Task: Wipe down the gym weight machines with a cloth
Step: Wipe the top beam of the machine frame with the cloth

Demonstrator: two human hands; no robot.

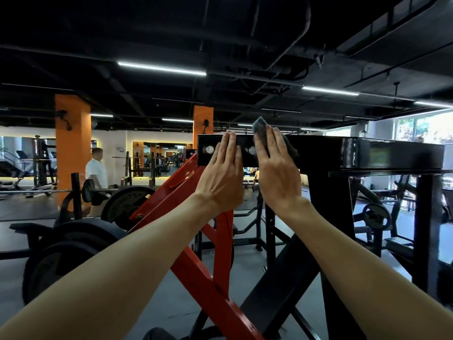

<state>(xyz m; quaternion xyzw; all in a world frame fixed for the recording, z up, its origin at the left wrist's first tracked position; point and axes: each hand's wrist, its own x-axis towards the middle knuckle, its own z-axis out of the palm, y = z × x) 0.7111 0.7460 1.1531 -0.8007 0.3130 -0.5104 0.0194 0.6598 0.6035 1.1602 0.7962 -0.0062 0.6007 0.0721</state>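
Both hands up on the glossy black steel crossbeam [318, 153] of the weight machine. Right hand [277, 173] flat, fingers straight and close together, pressing a dark grey cloth [260, 126] against the beam's front face, cloth poking above the top edge. Left hand [224, 173] just beside it, fingers straight and together, resting bare on the beam between two round silver bolt heads [209, 150]. Red angled steel arm [171, 192] runs below-left of the beam.

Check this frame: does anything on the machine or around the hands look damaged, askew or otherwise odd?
Nothing stands out. The right hand presses a dark grey cloth flat against the glossy black steel crossbeam, the left hand rests flat beside it, and the two round silver bolt heads look intact.
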